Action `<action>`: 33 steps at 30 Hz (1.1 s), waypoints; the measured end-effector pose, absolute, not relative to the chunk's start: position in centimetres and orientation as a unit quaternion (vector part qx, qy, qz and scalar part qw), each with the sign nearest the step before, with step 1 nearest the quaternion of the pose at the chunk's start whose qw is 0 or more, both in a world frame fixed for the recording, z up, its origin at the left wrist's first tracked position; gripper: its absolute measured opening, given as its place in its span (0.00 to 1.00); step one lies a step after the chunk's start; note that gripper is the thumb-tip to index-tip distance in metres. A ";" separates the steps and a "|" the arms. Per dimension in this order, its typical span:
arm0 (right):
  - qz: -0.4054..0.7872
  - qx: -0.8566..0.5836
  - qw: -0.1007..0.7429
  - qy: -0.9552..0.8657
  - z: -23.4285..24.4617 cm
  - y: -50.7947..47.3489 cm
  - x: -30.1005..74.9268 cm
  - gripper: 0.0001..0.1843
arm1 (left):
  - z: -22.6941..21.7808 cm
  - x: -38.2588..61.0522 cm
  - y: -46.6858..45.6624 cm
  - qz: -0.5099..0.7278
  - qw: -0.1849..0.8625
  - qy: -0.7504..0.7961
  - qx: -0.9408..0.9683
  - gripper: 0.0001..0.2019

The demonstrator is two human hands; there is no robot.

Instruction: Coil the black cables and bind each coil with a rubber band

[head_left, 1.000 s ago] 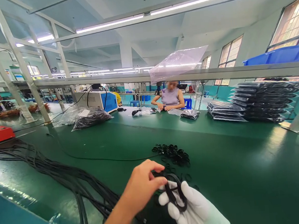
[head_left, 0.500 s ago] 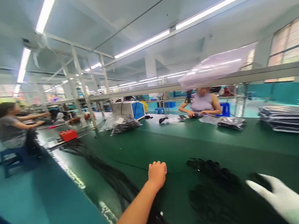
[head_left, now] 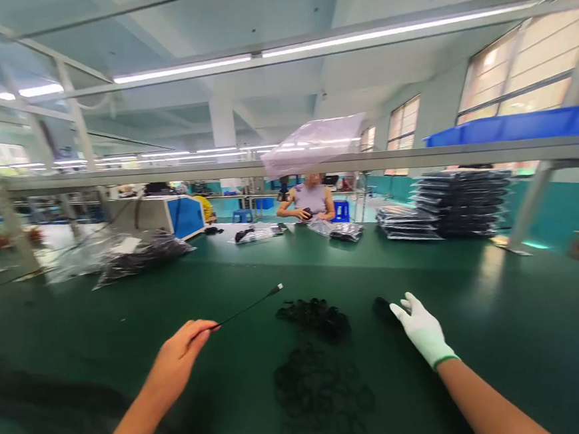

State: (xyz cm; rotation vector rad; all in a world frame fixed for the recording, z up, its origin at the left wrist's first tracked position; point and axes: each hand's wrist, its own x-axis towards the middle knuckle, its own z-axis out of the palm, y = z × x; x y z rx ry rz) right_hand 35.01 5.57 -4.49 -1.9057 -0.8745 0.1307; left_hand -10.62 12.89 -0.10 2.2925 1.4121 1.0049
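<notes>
My bare left hand (head_left: 182, 352) pinches a thin black cable (head_left: 244, 311) near the middle of the table. The cable's free end, with a USB-type metal plug, points up and right. My right hand (head_left: 421, 327) wears a white glove with a green cuff, its fingers apart. Close by its fingertips lies a small black bundle (head_left: 383, 308); whether they touch I cannot tell. Between my hands sits a heap of black coiled pieces (head_left: 317, 318), and nearer me are loose black rings (head_left: 323, 388). Blurred black cables (head_left: 48, 403) lie at the lower left.
Across the green table (head_left: 479, 336) a person (head_left: 311, 202) handles a black item. Clear bags with dark contents (head_left: 142, 255) lie back left, beside a blue-and-white machine (head_left: 184, 217). Stacked bagged packs (head_left: 461, 203) stand back right. A shelf rail (head_left: 206, 173) crosses above, carrying a blue tray (head_left: 517, 125).
The view has swung right. My left hand now shows a plugged cable end in its pinch. My gloved right hand is farther forward, its fingers spread beside the black bundle.
</notes>
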 end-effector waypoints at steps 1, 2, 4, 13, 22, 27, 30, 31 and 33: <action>0.057 -0.789 0.505 -0.345 -4.1 4.7 34.9 0.29 | -0.3 -10.9 12.2 0.363 0.134 0.467 0.795 0.18; 0.065 -0.788 0.515 -0.331 -3.6 4.0 34.4 0.27 | -0.5 -10.9 11.4 0.374 0.131 0.443 0.804 0.17; 0.091 -0.778 0.532 -0.322 -2.5 2.8 32.6 0.27 | -1.1 -10.2 9.5 0.391 0.112 0.398 0.822 0.15; 0.485 -0.583 0.351 -0.549 2.2 -0.2 17.9 0.06 | 0.6 -5.2 5.7 0.387 0.020 0.346 0.855 0.13; 0.792 -0.252 0.323 -0.453 -2.5 -0.6 13.9 0.30 | 5.1 -2.8 2.0 0.223 0.235 0.306 0.895 0.09; 0.880 -0.095 0.330 -0.328 -4.5 -1.5 13.0 0.33 | 6.0 -1.8 3.5 0.219 0.294 0.285 0.886 0.08; 0.887 -0.057 0.331 -0.317 -3.8 -1.8 13.4 0.33 | 5.2 -1.4 4.1 0.255 0.299 0.245 0.887 0.08; 0.887 -0.058 0.326 -0.321 -3.7 -1.7 13.5 0.33 | 4.9 -1.3 4.1 0.265 0.302 0.229 0.887 0.09; 0.889 -0.075 0.298 -0.340 -3.6 -1.5 13.7 0.31 | 4.8 -1.0 4.0 0.273 0.302 0.212 0.889 0.09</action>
